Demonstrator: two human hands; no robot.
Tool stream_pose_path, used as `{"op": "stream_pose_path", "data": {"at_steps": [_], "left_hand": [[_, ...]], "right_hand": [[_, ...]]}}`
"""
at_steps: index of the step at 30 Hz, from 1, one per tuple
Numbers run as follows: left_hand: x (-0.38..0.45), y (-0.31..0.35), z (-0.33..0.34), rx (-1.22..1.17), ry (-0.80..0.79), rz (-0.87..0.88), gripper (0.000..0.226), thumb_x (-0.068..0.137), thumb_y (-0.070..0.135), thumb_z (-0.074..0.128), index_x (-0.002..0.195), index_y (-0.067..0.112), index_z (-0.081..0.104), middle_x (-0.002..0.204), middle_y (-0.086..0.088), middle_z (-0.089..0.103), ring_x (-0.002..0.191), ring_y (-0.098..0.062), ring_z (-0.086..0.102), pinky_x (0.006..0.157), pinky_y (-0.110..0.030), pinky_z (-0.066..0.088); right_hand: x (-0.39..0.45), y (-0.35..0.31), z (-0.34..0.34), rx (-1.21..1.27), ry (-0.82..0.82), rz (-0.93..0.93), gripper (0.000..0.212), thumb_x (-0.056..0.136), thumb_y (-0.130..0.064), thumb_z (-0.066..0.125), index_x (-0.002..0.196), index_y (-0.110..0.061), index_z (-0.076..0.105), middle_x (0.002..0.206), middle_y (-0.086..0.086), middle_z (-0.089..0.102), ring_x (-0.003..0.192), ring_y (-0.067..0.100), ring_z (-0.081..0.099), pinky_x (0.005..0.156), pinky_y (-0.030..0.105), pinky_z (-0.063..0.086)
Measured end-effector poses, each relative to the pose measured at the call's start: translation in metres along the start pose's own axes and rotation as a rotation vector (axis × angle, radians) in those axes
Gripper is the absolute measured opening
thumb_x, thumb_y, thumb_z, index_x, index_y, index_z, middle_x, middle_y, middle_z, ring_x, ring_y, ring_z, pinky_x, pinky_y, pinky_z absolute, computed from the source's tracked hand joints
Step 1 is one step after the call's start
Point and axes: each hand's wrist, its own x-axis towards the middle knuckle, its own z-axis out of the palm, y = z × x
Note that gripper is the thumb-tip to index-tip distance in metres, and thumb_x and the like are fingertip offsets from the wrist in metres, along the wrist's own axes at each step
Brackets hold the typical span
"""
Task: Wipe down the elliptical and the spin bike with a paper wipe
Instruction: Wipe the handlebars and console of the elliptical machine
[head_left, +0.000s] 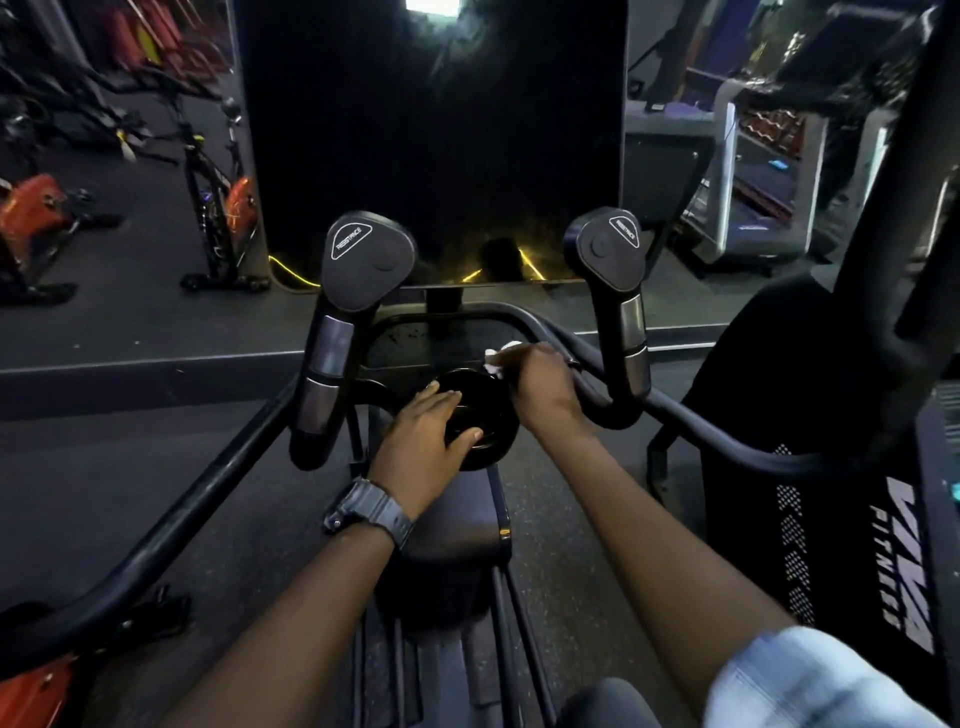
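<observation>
Elliptical (467, 156) console fills centre view, screen dark. Left hand (426, 431), fingers straight, rests flat on round black cup holder (488, 415) below the screen. Right hand (540, 384) pinches white paper wipe (501, 356) against the tray edge just above the holder, probably touching it. Wristwatch (369, 512) on left wrist. Spin bikes (218, 197) stand well apart, at left.

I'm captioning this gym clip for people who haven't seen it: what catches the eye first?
Two bare forearms reach in from below: the right hand pinches a white paper wipe against the machine's frame, while the left hand rests on a round black knob. Above them stand two upright handles marked RESISTANCE, before a big dark screen.
</observation>
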Motion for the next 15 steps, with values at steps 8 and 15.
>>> {"op": "stream_pose_path", "data": {"at_steps": [8, 15], "left_hand": [[-0.002, 0.001, -0.002, -0.006, -0.019, 0.027, 0.058, 0.097, 0.035, 0.058, 0.146, 0.008, 0.042, 0.153, -0.005, 0.043, 0.148, -0.014, 0.023, 0.116, -0.019, 0.013], [-0.002, 0.006, 0.002, 0.191, -0.095, 0.077, 0.063, 0.104, 0.036, 0.034, 0.155, 0.004, 0.014, 0.164, -0.011, 0.011, 0.153, -0.02, 0.0, 0.122, -0.029, -0.004]], "right_hand": [[0.007, 0.007, 0.004, 0.064, 0.078, 0.158, 0.028, 0.09, -0.002, 0.052, 0.11, -0.01, 0.07, 0.113, 0.013, 0.064, 0.108, 0.027, 0.057, 0.087, 0.021, 0.039], [-0.01, 0.01, 0.012, 0.041, 0.063, 0.032, 0.019, 0.091, -0.014, 0.058, 0.104, -0.018, 0.071, 0.105, 0.005, 0.068, 0.1, 0.019, 0.062, 0.085, 0.023, 0.043]]}}
